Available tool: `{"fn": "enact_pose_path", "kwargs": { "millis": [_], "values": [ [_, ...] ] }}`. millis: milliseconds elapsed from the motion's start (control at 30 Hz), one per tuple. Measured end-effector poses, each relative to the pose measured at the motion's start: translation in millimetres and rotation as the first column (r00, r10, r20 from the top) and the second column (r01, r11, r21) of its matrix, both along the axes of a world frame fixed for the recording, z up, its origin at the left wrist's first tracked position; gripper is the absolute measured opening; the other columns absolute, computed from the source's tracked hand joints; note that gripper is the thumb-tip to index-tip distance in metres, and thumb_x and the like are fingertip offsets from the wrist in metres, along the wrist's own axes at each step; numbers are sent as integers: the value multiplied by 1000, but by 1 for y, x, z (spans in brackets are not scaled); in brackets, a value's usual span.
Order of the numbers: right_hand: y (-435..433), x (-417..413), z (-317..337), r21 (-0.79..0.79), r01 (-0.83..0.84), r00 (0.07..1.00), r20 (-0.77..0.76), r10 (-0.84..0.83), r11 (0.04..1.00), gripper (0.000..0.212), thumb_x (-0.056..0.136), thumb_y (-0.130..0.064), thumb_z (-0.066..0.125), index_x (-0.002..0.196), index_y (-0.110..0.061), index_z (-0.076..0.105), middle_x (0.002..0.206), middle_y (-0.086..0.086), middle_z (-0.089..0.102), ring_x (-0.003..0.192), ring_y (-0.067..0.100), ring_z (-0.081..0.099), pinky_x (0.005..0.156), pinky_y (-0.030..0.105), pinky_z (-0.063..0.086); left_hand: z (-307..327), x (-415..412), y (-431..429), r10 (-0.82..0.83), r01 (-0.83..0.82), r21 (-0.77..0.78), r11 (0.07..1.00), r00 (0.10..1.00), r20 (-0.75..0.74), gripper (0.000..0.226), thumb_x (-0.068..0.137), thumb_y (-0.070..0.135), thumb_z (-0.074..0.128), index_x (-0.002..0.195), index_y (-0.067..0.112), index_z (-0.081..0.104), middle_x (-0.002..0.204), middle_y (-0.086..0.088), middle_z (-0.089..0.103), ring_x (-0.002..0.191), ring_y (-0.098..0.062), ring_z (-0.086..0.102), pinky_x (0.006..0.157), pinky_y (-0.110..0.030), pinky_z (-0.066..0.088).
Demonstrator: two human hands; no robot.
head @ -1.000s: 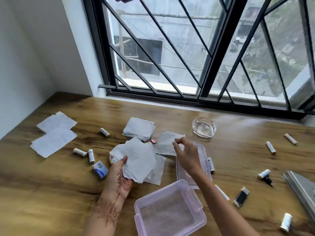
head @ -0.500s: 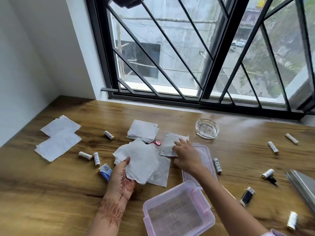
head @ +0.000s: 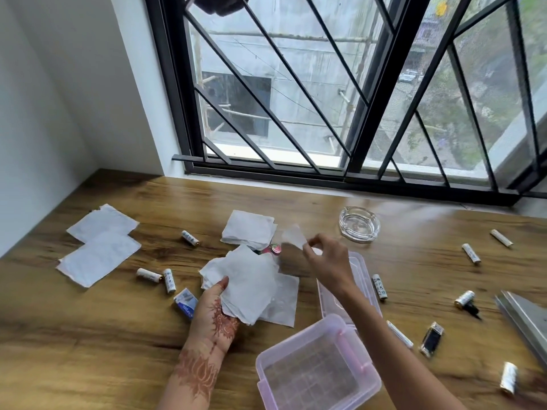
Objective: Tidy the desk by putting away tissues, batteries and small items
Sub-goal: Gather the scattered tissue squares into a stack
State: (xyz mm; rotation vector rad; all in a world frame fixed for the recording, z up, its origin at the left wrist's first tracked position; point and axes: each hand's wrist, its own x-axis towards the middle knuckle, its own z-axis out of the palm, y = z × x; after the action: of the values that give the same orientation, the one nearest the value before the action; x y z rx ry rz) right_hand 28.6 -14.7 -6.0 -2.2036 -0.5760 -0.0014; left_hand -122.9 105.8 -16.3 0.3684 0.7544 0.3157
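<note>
We count nine white cylindrical batteries [head: 190, 237] scattered on the wooden desk, one clear glass ashtray [head: 359, 223], one translucent pink plastic box [head: 318, 366], its one clear lid [head: 359, 288], and two hands.

A fanned stack of white square paper tissues [head: 245, 279] is held above the bench, a blurred single white tissue [head: 293, 236] is lifted, further white tissues [head: 100, 244] are laid flat left, and small white cylindrical batteries [head: 471, 253] are scattered beside an open clear pink-tinted plastic box [head: 318, 368].
</note>
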Motion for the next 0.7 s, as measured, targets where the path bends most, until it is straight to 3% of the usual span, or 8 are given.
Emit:
{"fn": "enact_pose_path", "kwargs": {
  "millis": [200, 300, 400, 567, 700],
  "values": [
    [19, -49, 35, 106, -89, 995, -33, 93, 990, 11, 84, -15, 62, 88, -6, 66, 88, 5, 70, 78, 12, 61, 72, 30, 51, -5, 2, -1, -59, 60, -22, 998, 998, 30, 22, 94, 21, 45, 100, 6, 61, 71, -11, 74, 90, -27, 61, 81, -42, 46],
    [31, -78, 35, 71, -159, 987, 11, 159, 985, 12, 86, -18, 59, 88, -8, 64, 88, 6, 69, 78, 15, 61, 68, 25, 46, -6, 1, 1, -104, 107, -28, 994, 991, 90, 29, 95, 25, 41, 102, 8, 64, 80, -11, 74, 78, -26, 70, 68, -38, 58],
    [44, -104, 27, -7, -211, 977, 8, 211, 977, 17, 88, -25, 54, 89, -11, 61, 90, 5, 67, 80, 16, 58, 62, 24, 37, -4, -4, 2, -129, 131, -2, 991, 977, 169, 41, 94, 32, 39, 91, 8, 72, 81, -11, 74, 69, -22, 72, 52, -35, 58],
    [58, -133, 16, -74, -305, 952, -26, 304, 950, 25, 92, -35, 46, 98, -14, 60, 97, 5, 64, 88, 15, 55, 74, 32, 47, -10, -20, 14, -207, 193, 96, 977, 962, 177, 54, 87, 57, 42, 93, 10, 69, 85, -8, 73, 77, -20, 70, 67, -33, 57],
    [58, -129, 21, 38, -280, 959, -31, 281, 959, 23, 92, -31, 50, 98, -12, 62, 98, 6, 67, 89, 17, 59, 75, 31, 47, -18, -23, 26, -159, 149, 121, 981, 985, 73, 29, 92, 30, 47, 101, 8, 64, 80, -9, 74, 70, -20, 71, 62, -33, 57]
  ]
}}
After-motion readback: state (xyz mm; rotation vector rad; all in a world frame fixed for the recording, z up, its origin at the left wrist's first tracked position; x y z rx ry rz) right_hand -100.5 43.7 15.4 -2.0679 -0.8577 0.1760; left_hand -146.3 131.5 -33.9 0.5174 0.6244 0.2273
